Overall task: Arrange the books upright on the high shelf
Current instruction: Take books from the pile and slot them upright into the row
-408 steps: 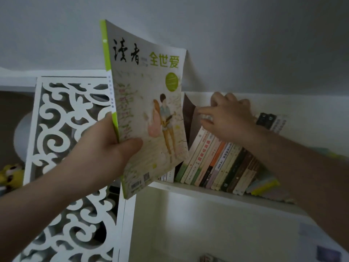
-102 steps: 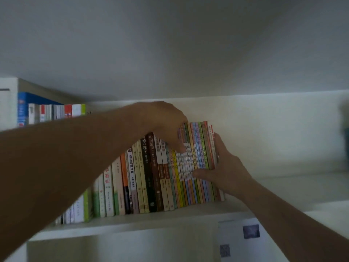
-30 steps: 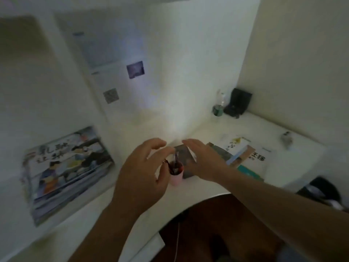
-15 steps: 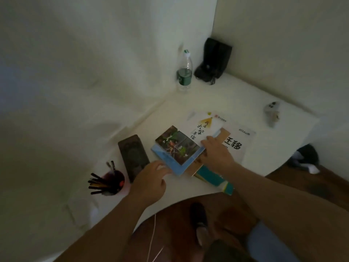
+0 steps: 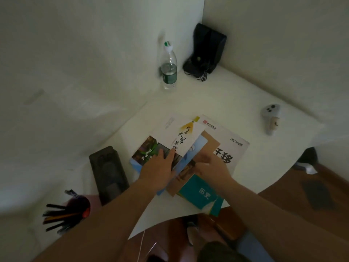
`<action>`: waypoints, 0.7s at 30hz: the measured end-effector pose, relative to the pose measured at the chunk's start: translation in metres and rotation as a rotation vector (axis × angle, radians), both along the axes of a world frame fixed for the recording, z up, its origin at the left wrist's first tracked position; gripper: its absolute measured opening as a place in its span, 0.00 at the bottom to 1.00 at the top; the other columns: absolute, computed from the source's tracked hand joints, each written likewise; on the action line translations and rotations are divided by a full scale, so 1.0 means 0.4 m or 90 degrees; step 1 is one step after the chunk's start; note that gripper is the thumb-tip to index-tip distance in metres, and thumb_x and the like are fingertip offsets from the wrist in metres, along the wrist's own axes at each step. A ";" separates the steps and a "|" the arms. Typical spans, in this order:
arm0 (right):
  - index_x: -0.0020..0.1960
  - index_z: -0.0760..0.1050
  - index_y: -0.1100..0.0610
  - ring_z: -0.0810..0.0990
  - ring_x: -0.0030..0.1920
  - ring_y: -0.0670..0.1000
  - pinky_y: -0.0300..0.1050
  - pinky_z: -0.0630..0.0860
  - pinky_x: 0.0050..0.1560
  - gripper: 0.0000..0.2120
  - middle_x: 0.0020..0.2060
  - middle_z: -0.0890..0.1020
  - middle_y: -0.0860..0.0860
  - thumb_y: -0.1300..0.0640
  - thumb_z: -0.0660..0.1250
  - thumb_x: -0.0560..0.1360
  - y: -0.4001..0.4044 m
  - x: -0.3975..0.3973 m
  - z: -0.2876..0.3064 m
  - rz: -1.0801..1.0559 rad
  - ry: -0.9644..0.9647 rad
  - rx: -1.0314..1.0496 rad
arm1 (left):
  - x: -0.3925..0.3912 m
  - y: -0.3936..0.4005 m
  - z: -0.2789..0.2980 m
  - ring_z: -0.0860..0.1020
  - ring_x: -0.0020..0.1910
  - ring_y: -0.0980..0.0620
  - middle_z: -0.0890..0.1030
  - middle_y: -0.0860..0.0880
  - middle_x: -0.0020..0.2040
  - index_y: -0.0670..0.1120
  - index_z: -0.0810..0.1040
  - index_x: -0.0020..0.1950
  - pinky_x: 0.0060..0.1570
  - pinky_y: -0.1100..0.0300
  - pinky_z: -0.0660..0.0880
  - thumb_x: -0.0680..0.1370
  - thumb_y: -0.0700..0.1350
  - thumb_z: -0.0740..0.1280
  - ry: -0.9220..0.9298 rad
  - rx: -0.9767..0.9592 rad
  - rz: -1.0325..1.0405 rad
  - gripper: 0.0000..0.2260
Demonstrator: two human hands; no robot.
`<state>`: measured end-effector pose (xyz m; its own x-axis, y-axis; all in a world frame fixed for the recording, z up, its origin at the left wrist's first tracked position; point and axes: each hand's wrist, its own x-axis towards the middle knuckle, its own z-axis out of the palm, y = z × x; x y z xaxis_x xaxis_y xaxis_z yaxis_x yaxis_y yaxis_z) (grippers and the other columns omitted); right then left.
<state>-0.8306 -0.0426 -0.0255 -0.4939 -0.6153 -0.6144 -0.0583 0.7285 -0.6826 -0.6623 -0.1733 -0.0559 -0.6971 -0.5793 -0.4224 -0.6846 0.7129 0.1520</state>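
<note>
Since half a second earlier, both hands had slid further onto the loose pile and the view had dropped closer to it. A white bench (image 5: pixel 217 95) carried the books (image 5: pixel 190 148), fanned flat and overlapping near its front edge, none upright. No high shelf showed here, so this batch was judged still to be gathered, lifted and stood up there. Beside the pile lay a dark case (image 5: pixel 108 173); a water bottle (image 5: pixel 169 69) stood near the corner. The left hand (image 5: pixel 157 171) pressed on the top covers, fingers nearly straight and together. The right hand (image 5: pixel 212 168) lay on the brown book, its fingers blurred; whether they gripped could not be told.
</note>
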 end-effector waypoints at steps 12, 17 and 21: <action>0.63 0.75 0.45 0.86 0.52 0.57 0.61 0.87 0.45 0.13 0.56 0.84 0.50 0.57 0.71 0.82 -0.008 0.082 -0.010 -0.196 -0.304 -0.022 | 0.095 0.074 0.151 0.62 0.80 0.50 0.55 0.51 0.85 0.63 0.59 0.82 0.77 0.47 0.65 0.79 0.68 0.61 -0.016 0.279 -0.117 0.32; 0.62 0.77 0.48 0.84 0.52 0.54 0.60 0.87 0.45 0.12 0.57 0.85 0.50 0.62 0.69 0.82 0.021 0.035 -0.039 -0.219 -0.227 -0.024 | 0.087 -0.059 0.114 0.79 0.64 0.53 0.80 0.53 0.64 0.56 0.79 0.69 0.66 0.50 0.78 0.83 0.48 0.68 0.228 0.286 0.246 0.14; 0.64 0.77 0.50 0.87 0.53 0.58 0.66 0.86 0.48 0.13 0.56 0.86 0.53 0.64 0.67 0.83 0.071 -0.044 -0.044 -0.285 -0.255 -0.047 | 0.050 -0.171 0.023 0.71 0.73 0.42 0.68 0.46 0.78 0.53 0.62 0.82 0.71 0.44 0.71 0.81 0.56 0.69 0.123 0.193 0.338 0.31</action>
<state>-0.8482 -0.0141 -0.0430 -0.4536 -0.4492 -0.7697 0.5146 0.5731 -0.6378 -0.6424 -0.2418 -0.0467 -0.4281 -0.7414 -0.5167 -0.8726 0.1904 0.4498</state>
